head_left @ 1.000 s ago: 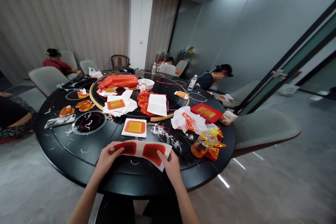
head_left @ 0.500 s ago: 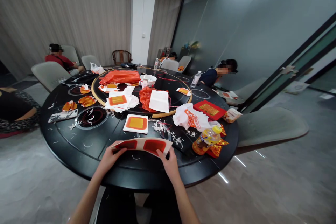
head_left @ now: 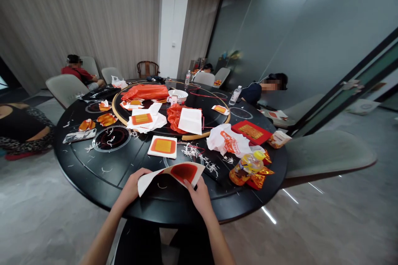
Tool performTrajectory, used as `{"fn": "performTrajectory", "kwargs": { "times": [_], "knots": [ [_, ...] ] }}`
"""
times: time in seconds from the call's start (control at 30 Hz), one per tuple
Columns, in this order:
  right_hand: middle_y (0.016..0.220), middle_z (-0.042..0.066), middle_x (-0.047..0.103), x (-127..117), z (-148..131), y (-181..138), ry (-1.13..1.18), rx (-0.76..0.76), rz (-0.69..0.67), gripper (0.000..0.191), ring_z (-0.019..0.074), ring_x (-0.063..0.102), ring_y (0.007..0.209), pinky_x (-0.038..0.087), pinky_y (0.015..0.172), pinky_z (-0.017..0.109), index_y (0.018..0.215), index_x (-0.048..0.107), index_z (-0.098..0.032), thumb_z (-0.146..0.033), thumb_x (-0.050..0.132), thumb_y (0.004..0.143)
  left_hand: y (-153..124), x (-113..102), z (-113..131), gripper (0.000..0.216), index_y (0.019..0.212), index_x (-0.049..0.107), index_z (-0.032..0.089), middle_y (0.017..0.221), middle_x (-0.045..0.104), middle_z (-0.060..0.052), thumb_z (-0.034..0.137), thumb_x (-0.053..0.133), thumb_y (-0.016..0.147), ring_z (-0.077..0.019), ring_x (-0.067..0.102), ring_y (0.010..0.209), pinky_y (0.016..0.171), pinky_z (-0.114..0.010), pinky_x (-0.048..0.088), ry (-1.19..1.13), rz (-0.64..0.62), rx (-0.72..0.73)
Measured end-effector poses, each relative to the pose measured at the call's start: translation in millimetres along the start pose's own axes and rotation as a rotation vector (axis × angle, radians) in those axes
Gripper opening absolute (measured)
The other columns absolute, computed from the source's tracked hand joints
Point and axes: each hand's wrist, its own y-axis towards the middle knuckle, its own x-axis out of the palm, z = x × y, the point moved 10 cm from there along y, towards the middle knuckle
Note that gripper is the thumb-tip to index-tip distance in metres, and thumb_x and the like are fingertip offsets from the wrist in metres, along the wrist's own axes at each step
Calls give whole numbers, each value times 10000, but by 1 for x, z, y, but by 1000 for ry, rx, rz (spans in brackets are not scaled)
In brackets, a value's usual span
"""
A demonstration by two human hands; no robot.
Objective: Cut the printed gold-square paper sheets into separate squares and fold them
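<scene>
Above the near edge of the table I hold a cream paper sheet with dark orange-red patches [head_left: 184, 172]. My left hand [head_left: 135, 183] is closed at its left end, where the paper bends over and shows its plain back; some of these fingers are hidden behind it. My right hand [head_left: 199, 195] pinches the right end, thumb on the front face and the other fingers behind. Just beyond the sheet lies a stack of square papers [head_left: 162, 147] with a gold and orange patch on top. White paper shreds [head_left: 199, 156] are scattered to its right.
A round black table [head_left: 90, 182] carries a turntable holding an orange-red plastic bag [head_left: 144, 92] and papers. To the right are a white plastic bag [head_left: 228, 140], a yellow-capped bottle [head_left: 247, 168] and a red packet [head_left: 251, 132]; a phone [head_left: 80, 136] lies left. Other people sit around.
The left end of the sheet has been turned over, now showing its plain back. My left hand has shifted slightly right, while my right hand keeps its pinch.
</scene>
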Motion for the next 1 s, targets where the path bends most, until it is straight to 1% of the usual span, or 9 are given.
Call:
{"fn": "performTrajectory", "kwargs": {
  "times": [0.23,0.43,0.67,0.83,1.0],
  "knots": [
    [1163,161,811,-1,-4,0,-9,-12,1,507,372,752,1135,591,1065,533,1105,836,-221,-656,674,901,0,2,0,324,1093,807,204,1129,807,-112,343,727,812,-319,747,1083,1008,-402,552,12,-4,-4],
    [1163,166,808,0,-2,0,-19,-13,1,512,382,749,1142,585,1067,551,1107,833,-219,-657,660,906,0,2,0,316,1098,797,200,1124,803,-110,352,713,834,-313,745,1075,997,-398,546,21,-5,-8],
    [1183,174,800,1,1,0,-23,9,-15,521,375,740,1161,575,1086,528,1120,829,-212,-654,656,906,0,3,-1,330,1113,794,204,1134,802,-112,358,734,827,-314,746,1078,1000,-395,550,24,-8,-5],
    [1186,171,799,1,6,1,-33,10,-10,507,375,745,1149,578,1081,540,1138,823,-206,-623,665,897,0,3,-3,299,1098,788,205,1130,806,-103,320,707,834,-304,747,1079,1009,-381,545,32,3,-8],
    [1183,165,795,1,11,2,-43,28,-9,509,368,757,1142,596,1057,525,1096,820,-194,-632,673,880,0,5,-5,267,1083,780,209,1119,807,-78,245,660,848,-274,751,1055,983,-347,548,42,5,-25]
  ]
}}
